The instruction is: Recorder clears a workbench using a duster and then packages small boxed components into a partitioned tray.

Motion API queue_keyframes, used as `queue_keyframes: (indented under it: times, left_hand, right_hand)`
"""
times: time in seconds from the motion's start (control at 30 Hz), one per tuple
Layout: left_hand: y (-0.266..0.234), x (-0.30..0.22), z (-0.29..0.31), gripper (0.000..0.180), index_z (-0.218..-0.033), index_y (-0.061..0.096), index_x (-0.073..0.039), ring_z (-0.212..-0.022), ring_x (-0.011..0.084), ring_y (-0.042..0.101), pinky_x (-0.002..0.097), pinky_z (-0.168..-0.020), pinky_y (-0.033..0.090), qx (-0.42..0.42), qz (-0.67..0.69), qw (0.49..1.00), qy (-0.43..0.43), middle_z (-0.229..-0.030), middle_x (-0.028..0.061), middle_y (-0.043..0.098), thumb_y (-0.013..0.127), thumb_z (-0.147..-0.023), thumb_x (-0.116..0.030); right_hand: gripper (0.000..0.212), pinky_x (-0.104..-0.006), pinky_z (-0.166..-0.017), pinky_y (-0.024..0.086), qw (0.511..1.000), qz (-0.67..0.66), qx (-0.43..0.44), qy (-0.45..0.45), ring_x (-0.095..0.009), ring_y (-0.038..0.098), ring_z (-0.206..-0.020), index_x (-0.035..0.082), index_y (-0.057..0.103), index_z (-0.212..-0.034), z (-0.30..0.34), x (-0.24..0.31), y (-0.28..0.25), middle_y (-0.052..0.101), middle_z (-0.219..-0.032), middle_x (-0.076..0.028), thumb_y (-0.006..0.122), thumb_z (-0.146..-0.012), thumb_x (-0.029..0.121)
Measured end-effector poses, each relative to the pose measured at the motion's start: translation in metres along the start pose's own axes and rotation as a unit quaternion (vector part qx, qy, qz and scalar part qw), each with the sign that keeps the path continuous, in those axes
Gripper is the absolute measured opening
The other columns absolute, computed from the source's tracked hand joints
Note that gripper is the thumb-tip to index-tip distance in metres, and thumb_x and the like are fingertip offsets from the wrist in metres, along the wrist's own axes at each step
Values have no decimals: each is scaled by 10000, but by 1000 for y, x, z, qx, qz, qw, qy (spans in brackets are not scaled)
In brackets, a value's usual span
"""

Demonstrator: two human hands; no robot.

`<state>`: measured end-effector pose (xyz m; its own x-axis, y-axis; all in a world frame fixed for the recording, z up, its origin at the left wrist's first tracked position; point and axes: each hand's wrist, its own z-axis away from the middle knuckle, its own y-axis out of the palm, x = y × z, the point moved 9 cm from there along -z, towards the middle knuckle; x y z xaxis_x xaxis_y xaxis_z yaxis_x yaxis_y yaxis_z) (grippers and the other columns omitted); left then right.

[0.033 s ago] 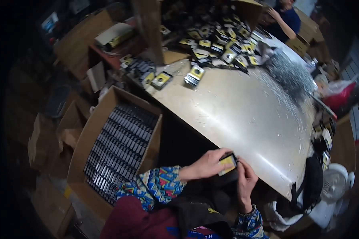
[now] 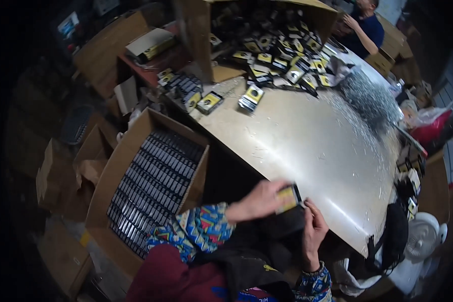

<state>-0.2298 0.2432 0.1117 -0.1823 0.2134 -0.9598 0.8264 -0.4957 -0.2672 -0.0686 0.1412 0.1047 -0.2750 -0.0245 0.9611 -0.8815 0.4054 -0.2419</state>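
A small black-and-yellow pack (image 2: pixel 287 198) is gripped in my left hand (image 2: pixel 259 205), held just over the near edge of the metal-topped table (image 2: pixel 307 136). The left fingers wrap over its yellow face and are slightly blurred. Close to the pack's right corner, my right hand (image 2: pixel 314 227) pinches thumb and forefinger together. Whatever sits in that pinch is too small to name. Two similar packs lie apart on the table, one upper middle (image 2: pixel 251 98) and one by the left edge (image 2: pixel 210 102).
An open carton (image 2: pixel 96 211) with rows of dark packs stands left of the table. At the back, a tipped box (image 2: pixel 226 74) spills many yellow-and-black packs. A heap of thin silvery pieces (image 2: pixel 368 98) lies right. A white fan (image 2: pixel 422 236) stands lower right; a person (image 2: pixel 366 30) sits far back.
My left hand has lifted the pack slightly up and away, so a small gap shows between it and my right fingers. The whole view has shifted a little.
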Motion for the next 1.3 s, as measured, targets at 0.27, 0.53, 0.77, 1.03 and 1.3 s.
queue_keyframes:
  times: [0.27, 0.53, 0.77, 1.03, 1.3]
  left_hand:
    - [-264, 54, -48, 577, -1158, 542, 24, -1198, 372, 395, 469, -1027, 321, -257, -406, 840, -251, -1240, 236, 475, 578, -877, -479]
    - [-241, 21, -119, 568, -1237, 486, -39, -1195, 340, 404, 475, -988, 324, -279, -678, 681, -3, -1293, 177, 440, 683, -706, -90]
    - [-155, 0, -241, 618, -1294, 505, -253, -1271, 303, 393, 433, -992, 354, 102, -717, 637, 265, -1423, 62, 394, 639, -726, -51]
    - [-94, -2, -288, 454, -1212, 492, -32, -1015, 381, 523, 421, -874, 440, 94, -491, 858, 117, -1060, 211, 558, 635, -820, -209]
    - [-63, -8, -239, 263, -1106, 506, -52, -733, 296, 580, 357, -717, 462, 8, -196, 976, -99, -795, 158, 574, 563, -913, -220]
  right_hand:
    - [220, -208, -795, 458, 998, 48, 51, -5, -104, 596, -902, -36, 642, -1139, 18, 18, 16, 667, -1045, -63, 561, -953, 50]
    - [213, -340, -877, 499, 943, 264, -46, -196, -299, 617, -1027, -23, 661, -1070, -73, 36, -33, 665, -1069, -170, 608, -864, -37]
    - [376, -513, -1053, 338, 836, 515, -88, -166, -496, 384, -1253, 110, 572, -1268, -326, -48, -113, 435, -1390, -249, 565, -933, 282]
    - [409, -703, -1019, 240, 854, 515, -22, -72, -519, 332, -1297, 215, 541, -1301, -401, -75, -125, 405, -1432, -191, 498, -951, 423]
    - [360, -664, -1060, 222, 886, 395, 88, -227, -458, 345, -1320, 165, 606, -1244, -296, -57, -127, 463, -1375, -209, 577, -924, 328]
